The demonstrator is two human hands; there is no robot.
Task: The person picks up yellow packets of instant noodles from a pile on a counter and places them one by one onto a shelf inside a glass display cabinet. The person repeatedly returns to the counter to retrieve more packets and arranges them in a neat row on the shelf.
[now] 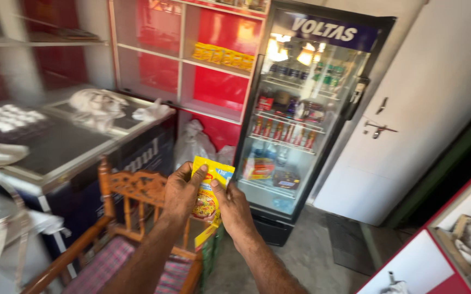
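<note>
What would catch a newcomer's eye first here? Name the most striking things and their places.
At centre, the left hand and right hand hold a yellow plastic noodle packet together. Behind them on the right stands a tall glass-door drinks fridge, lit and stocked with bottles and cans. Below the hands on the left is a carved wooden chair with a checked cushion.

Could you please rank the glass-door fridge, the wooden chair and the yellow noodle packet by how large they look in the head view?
1. glass-door fridge
2. wooden chair, partly cropped
3. yellow noodle packet, despite being nearest
</note>
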